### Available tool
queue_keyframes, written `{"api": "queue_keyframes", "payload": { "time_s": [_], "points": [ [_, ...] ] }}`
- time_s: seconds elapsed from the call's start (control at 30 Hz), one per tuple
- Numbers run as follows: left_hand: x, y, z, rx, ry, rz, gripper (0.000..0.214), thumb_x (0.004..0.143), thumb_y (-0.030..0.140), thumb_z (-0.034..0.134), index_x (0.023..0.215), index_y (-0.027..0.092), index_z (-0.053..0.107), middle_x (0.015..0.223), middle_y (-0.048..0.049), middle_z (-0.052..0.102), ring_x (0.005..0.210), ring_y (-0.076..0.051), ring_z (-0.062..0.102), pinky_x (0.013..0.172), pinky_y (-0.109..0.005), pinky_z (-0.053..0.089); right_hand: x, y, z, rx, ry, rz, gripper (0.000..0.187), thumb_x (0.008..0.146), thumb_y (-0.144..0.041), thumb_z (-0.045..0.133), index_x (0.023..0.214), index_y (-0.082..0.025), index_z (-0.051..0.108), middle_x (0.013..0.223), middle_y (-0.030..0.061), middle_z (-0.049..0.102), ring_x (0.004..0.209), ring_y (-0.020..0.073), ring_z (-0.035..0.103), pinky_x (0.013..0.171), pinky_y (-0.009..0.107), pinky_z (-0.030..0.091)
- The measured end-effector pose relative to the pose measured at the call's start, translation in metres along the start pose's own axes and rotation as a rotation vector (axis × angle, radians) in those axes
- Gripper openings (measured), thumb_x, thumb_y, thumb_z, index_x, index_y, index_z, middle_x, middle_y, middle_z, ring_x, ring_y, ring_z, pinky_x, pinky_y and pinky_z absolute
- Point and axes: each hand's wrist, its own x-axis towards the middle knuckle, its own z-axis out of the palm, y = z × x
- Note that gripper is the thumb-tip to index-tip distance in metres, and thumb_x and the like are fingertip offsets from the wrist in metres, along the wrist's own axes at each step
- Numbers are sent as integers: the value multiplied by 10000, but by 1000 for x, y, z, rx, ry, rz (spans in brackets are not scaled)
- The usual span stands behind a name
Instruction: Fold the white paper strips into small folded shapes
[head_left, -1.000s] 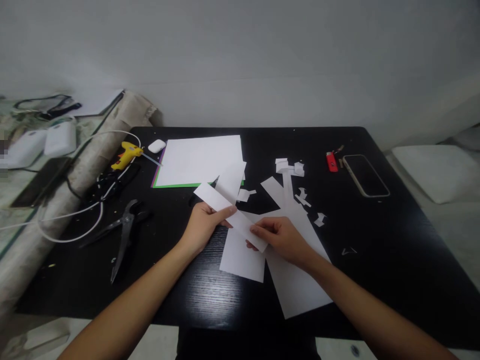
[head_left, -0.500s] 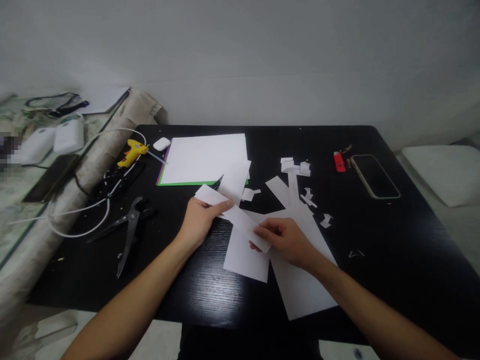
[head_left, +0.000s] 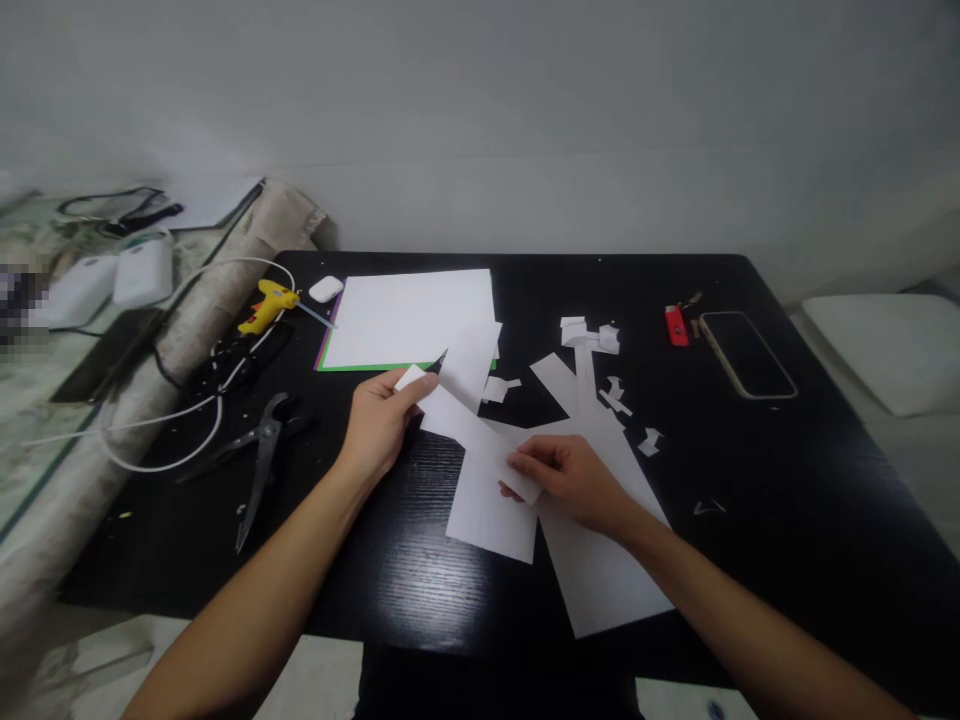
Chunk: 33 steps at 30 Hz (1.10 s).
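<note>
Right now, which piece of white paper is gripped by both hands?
The narrow strip, stretching slantwise between the left hand and the right hand. Other pieces, such as the large sheet beneath the right hand, lie ungripped.

Apparently a home craft corner: a black surface (head_left: 795, 530) against a plain wall (head_left: 525, 130), with cut paper (head_left: 466, 425) central, glue gun (head_left: 268, 306) at ten o'clock, phone (head_left: 748, 355) at two.

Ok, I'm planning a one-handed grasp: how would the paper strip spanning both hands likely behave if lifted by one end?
The paper strip is probably light, being thin. It runs nearly straight between the left hand and the right hand, but held at one end it may droop slightly. Being flat, it likely won't roll.
</note>
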Motion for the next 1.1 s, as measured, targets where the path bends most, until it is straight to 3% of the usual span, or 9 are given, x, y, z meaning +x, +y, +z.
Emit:
{"api": "queue_keyframes", "payload": {
  "time_s": [0.23,0.37,0.63,1.1],
  "points": [
    [5,0,-2,0,88,58,156,702,285,857,714,155,771,640,-4,707,559,-111,597,551,-227,459,-1,0,-4,-37,-31,-19,287,890,-440,697,792,-177,757,778,58,759,728,187,685,714,326,515],
    [-3,-4,2,59,11,14,181,721,313,845,701,158,753,629,8,693,549,-115,587,555,-232,447,-3,-1,-5,-92,-71,-10,290,841,-446,738,760,-168,748,707,28,688,642,153,595,595,279,429],
    [-33,-14,27,295,-245,-50,212,767,335,814,672,156,749,622,4,687,571,-121,585,563,-219,458,-4,0,2,-115,-49,-56,304,880,-431,661,769,-153,714,634,-10,552,589,123,463,545,264,335],
    [-27,-16,21,229,-230,-66,156,767,307,819,709,167,781,640,-2,717,578,-119,599,582,-218,456,-1,0,1,-144,-48,-103,315,892,-414,644,713,-155,661,634,-14,511,594,122,434,555,273,317]
  ]
}}
